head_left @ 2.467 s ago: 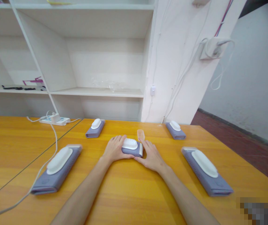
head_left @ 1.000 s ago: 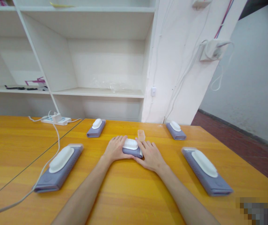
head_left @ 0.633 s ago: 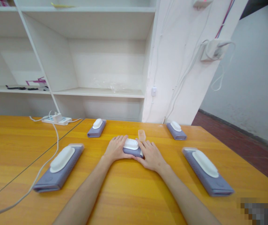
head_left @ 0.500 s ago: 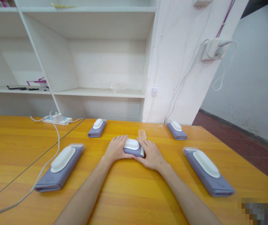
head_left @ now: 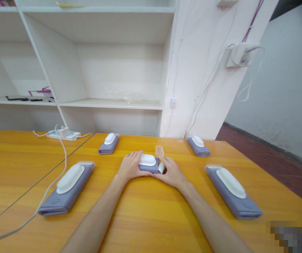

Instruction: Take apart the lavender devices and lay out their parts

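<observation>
At the middle of the table, my left hand (head_left: 132, 164) is closed round the left end of a grey-purple case (head_left: 148, 168) with a white oval brush-like piece (head_left: 148, 160) on top. My right hand (head_left: 173, 172) is at the case's other end, thumb and fingers curled round a white rounded piece (head_left: 161, 167) that sticks out there. How far this piece reaches into the case is hidden. Just behind the right fingers lies a small clear plastic cap (head_left: 159, 151), flat on the table.
Similar cases stand around: near left (head_left: 68, 189), near right (head_left: 233, 193), far left (head_left: 109, 144) and far right (head_left: 198, 146). A power strip (head_left: 64, 134) sits at the back left, its white cable (head_left: 65, 154) running forward over the wooden table (head_left: 151, 221). White shelves (head_left: 119, 103) rise behind.
The white piece at the case's right end now sticks out further, and my right hand has shifted slightly to the right with it. My left hand keeps its place on the case.
</observation>
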